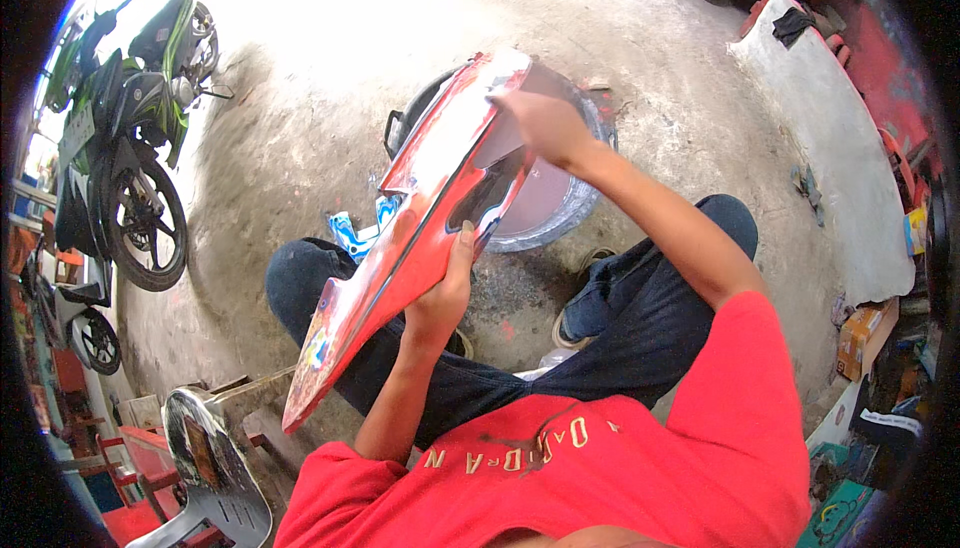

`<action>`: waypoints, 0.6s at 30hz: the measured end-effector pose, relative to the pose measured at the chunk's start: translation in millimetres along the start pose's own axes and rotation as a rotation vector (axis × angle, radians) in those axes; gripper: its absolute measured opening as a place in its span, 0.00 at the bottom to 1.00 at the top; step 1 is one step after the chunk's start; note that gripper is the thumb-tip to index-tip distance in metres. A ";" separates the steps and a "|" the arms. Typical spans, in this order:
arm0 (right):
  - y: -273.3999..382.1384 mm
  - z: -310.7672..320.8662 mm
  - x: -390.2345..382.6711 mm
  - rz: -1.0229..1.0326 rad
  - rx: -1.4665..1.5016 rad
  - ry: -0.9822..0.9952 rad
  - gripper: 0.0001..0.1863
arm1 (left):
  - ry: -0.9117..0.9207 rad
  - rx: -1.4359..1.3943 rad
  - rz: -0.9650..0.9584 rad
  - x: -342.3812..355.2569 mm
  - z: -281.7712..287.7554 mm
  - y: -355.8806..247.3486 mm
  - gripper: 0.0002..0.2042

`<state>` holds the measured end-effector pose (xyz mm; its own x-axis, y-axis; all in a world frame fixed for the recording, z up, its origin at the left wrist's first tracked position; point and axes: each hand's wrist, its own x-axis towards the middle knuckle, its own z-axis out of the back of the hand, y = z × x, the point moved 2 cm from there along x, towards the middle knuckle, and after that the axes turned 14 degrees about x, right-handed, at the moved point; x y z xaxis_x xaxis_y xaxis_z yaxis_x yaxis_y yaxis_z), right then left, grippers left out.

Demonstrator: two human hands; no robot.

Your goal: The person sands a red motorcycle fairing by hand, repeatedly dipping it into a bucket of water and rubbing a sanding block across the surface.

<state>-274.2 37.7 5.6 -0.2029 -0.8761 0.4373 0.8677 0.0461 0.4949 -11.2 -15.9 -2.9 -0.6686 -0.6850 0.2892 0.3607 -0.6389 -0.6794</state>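
Note:
A long, glossy red plastic fairing panel with dark and white patches slants across my lap over a round tub of cloudy water. My left hand grips the panel's lower middle, thumb on its face. My right hand is closed at the panel's upper end, fingertips against it; whether anything is under them is hidden, and the hand is slightly blurred. A blue and white piece lies on the floor left of the tub, partly hidden by the panel.
Green-and-black motorcycles stand at the left. A metal chair part is at lower left. A pale panel lies along the right, near a cardboard box and assorted clutter. My bent legs flank the tub on the concrete floor.

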 end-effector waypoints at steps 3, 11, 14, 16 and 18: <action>10.3 -9.2 -5.3 0.019 -0.040 -0.052 0.23 | 0.051 -0.316 0.100 5.5 9.8 -16.7 0.23; 3.2 5.7 -5.6 -0.018 0.007 -0.026 0.23 | -0.027 -0.157 -0.070 10.0 11.0 -23.6 0.20; 80.2 -10.1 -14.7 0.275 0.054 -0.118 0.22 | -0.070 -0.249 -0.016 8.3 11.4 -8.7 0.19; 113.2 -1.9 -25.1 0.411 0.067 -0.142 0.20 | -0.040 -0.318 0.075 8.2 11.8 -8.8 0.19; 57.1 -2.3 -16.8 0.270 -0.002 -0.093 0.20 | -0.013 -0.216 0.057 8.9 10.8 -12.6 0.18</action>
<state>-220.2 54.0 24.8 -0.0048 -0.7841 0.6206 0.8969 0.2711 0.3495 -14.7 -17.8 15.6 -0.6426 -0.7229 0.2539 0.2488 -0.5103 -0.8233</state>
